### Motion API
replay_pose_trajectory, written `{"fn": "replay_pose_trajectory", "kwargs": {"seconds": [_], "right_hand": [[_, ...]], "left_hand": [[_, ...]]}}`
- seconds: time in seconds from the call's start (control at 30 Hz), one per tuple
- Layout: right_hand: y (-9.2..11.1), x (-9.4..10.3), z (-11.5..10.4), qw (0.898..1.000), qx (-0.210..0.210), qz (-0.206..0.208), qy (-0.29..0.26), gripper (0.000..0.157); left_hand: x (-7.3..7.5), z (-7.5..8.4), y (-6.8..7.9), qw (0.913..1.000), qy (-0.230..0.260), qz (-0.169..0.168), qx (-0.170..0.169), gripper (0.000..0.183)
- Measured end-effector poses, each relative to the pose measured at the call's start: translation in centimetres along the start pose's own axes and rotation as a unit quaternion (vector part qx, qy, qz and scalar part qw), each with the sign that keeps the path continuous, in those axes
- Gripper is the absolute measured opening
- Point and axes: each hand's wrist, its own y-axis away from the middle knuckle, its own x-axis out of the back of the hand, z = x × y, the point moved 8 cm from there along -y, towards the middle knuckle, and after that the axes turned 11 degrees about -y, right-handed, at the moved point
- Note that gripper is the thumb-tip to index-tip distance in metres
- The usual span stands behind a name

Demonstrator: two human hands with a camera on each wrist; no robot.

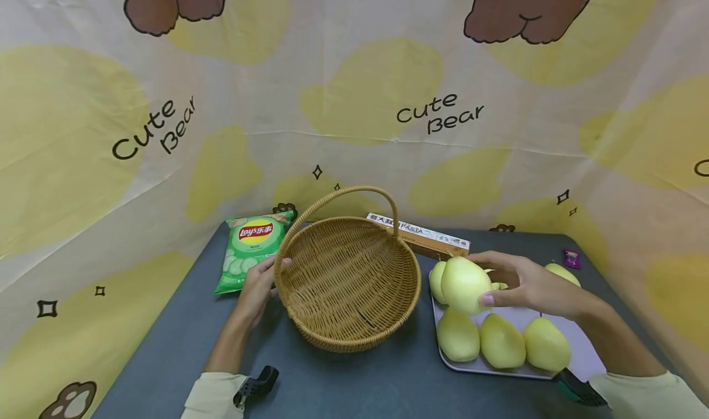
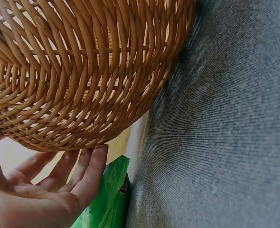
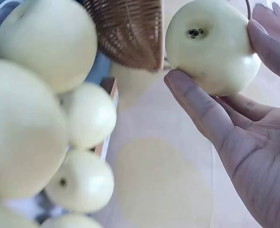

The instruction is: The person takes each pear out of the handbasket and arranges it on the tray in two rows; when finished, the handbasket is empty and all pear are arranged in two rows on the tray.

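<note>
A wicker basket [image 1: 349,283] with an arched handle is tipped so that its inside faces me. My left hand [image 1: 258,287] holds its left rim, thumb on the inner side and fingers against the outer weave, as the left wrist view shows the woven side [image 2: 92,80] above the fingertips. In my right hand [image 1: 523,283] is a pale yellow-green pear [image 1: 464,283], pinched between thumb and fingers and raised above the other pears. From the right wrist view, the held pear [image 3: 213,47] shows its dark blossom end. Several more pears [image 1: 501,340] sit on a light purple tray [image 1: 581,351].
Left of the basket, a green bag of Lay's chips [image 1: 252,253] lies close to my left hand. Behind the basket is a long pasta box [image 1: 426,237]. At the back right corner of the grey table [image 1: 354,388] lies a small purple packet [image 1: 572,259]. A patterned cloth hangs behind.
</note>
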Motion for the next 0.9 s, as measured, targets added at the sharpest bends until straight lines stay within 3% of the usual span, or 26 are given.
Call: {"fn": "replay_pose_trajectory", "kwargs": {"seconds": [0.4, 0.63, 0.77, 0.9], "right_hand": [[7.5, 4.2, 3.8, 0.993, 0.008, 0.109, 0.055, 0.057], [11.6, 6.5, 6.4, 0.984, -0.002, 0.150, 0.092, 0.052], [14.0, 8.3, 9.0, 0.978, -0.075, 0.173, 0.084, 0.049], [16.2, 9.9, 12.1, 0.970, -0.157, 0.180, 0.042, 0.046]], "left_hand": [[-0.2, -0.1, -0.3, 1.0000, 0.000, 0.000, -0.002, 0.063], [-0.2, -0.2, -0.4, 1.0000, -0.004, 0.003, 0.002, 0.062], [-0.2, -0.3, -0.5, 1.0000, -0.001, 0.002, 0.003, 0.062], [-0.2, -0.2, -0.6, 1.0000, -0.001, 0.002, 0.001, 0.061]]}}
